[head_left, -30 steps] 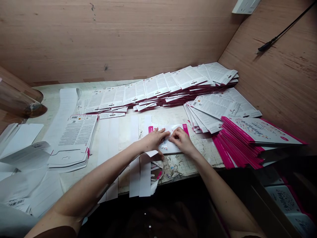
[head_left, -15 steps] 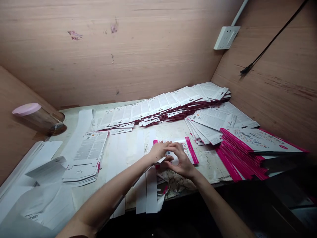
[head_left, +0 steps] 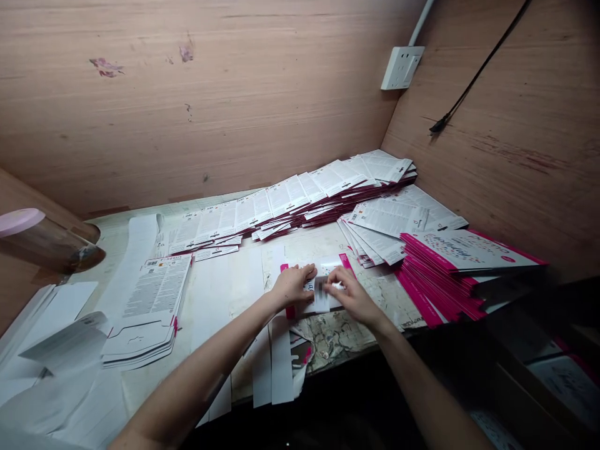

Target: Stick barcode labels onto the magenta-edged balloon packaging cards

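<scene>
A white packet with pink ends (head_left: 345,262) lies flat near the table's front edge. My left hand (head_left: 295,286) rests on its left part, fingers apart, thumb toward the middle. My right hand (head_left: 349,297) is over the right part, fingers pinched on a small white piece, perhaps a sticker. A small printed label (head_left: 321,295) shows between the hands on the packet.
Overlapping white cards (head_left: 281,197) run along the back. A pink-edged stack (head_left: 440,275) stands at right, printed sleeves (head_left: 154,287) at left. A lidded jar (head_left: 51,240) is far left, beside loose paper sheets (head_left: 65,344).
My hands have parted: the left now lies on the packet and the right has moved off it to the right, with a small label visible between them. The view has shifted right.
</scene>
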`<action>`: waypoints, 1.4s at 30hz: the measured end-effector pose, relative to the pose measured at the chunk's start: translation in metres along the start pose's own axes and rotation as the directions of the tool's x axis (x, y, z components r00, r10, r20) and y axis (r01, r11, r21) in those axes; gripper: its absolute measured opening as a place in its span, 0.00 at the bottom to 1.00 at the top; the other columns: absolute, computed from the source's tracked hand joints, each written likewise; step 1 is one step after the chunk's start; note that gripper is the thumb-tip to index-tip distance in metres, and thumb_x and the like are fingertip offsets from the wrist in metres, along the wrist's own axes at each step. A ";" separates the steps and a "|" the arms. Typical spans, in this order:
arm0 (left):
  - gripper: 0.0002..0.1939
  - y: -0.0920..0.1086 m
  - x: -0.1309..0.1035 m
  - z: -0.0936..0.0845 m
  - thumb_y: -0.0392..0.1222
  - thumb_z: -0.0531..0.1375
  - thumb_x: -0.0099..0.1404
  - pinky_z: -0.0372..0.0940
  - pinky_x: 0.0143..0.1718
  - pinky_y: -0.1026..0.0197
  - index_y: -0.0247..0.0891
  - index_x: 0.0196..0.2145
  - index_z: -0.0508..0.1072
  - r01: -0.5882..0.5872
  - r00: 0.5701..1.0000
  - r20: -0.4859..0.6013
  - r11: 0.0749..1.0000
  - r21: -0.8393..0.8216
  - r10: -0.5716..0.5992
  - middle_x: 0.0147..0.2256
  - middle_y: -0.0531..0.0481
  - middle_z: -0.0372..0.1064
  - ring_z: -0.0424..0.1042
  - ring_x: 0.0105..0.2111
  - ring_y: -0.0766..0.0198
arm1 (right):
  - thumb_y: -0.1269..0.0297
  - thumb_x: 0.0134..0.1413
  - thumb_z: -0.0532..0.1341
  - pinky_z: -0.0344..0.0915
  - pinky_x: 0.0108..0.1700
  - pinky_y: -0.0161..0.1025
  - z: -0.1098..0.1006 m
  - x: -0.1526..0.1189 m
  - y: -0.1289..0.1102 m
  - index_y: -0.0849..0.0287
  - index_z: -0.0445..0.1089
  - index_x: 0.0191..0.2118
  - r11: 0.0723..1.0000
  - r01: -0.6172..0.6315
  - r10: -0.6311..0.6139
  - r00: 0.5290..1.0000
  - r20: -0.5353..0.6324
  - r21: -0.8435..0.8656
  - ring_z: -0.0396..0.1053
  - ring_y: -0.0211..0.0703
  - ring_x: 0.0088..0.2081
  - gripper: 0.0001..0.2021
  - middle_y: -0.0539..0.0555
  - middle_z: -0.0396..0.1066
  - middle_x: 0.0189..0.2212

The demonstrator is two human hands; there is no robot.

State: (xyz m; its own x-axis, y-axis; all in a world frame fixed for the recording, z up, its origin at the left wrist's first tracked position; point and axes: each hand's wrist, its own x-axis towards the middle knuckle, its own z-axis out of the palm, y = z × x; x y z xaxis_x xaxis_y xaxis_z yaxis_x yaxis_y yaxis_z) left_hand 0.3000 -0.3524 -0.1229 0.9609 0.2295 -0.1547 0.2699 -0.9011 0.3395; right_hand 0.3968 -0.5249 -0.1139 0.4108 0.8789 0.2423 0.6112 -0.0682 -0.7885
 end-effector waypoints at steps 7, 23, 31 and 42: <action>0.41 0.001 0.000 -0.001 0.51 0.67 0.53 0.66 0.48 0.52 0.37 0.61 0.59 0.027 1.000 -0.003 1.000 -0.010 -0.027 0.43 0.44 0.77 0.71 0.50 0.44 | 0.61 0.57 0.59 0.56 0.43 0.44 0.013 0.039 0.045 0.57 0.67 0.29 0.921 -0.258 0.268 0.963 -0.006 -0.293 0.61 0.48 0.42 0.08 0.52 0.67 0.33; 0.51 0.000 -0.007 -0.001 0.45 0.66 0.54 0.61 0.55 0.55 0.32 0.68 0.43 -0.035 0.996 -0.085 0.987 -0.156 0.021 0.62 0.37 0.59 0.64 0.58 0.50 | 0.58 0.62 0.57 0.57 0.50 0.47 0.026 0.014 0.027 0.45 0.70 0.52 0.805 -0.103 0.094 0.995 -0.046 -0.584 0.58 0.52 0.49 0.14 0.57 0.63 0.48; 0.25 0.006 0.014 -0.024 0.45 0.61 0.58 0.58 0.56 0.44 0.33 0.52 0.70 0.041 0.995 -0.088 0.992 -0.116 -0.051 0.54 0.34 0.65 0.64 0.54 0.41 | 0.54 0.59 0.59 0.57 0.57 0.57 0.054 -0.076 0.017 0.32 0.55 0.63 0.730 -0.087 0.003 0.992 -0.124 -0.678 0.53 0.58 0.60 0.27 0.55 0.55 0.63; 0.11 0.000 0.026 -0.045 0.46 0.58 0.61 0.67 0.34 0.59 0.37 0.37 0.67 0.227 0.951 -0.051 0.800 -0.555 -0.305 0.33 0.48 0.71 0.72 0.34 0.58 | 0.62 0.64 0.54 0.65 0.55 0.54 0.034 -0.064 0.027 0.47 0.49 0.67 0.944 -0.179 -0.022 0.802 -0.597 -0.276 0.60 0.53 0.56 0.28 0.62 0.56 0.57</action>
State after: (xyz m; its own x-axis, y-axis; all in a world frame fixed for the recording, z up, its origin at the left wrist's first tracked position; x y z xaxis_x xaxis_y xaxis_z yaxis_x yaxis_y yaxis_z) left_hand 0.3277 -0.3299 -0.0850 0.8345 0.5120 -0.2035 0.4684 -0.4649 0.7513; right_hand 0.3635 -0.5667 -0.1698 0.7198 0.4242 0.5495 0.6902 -0.3525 -0.6320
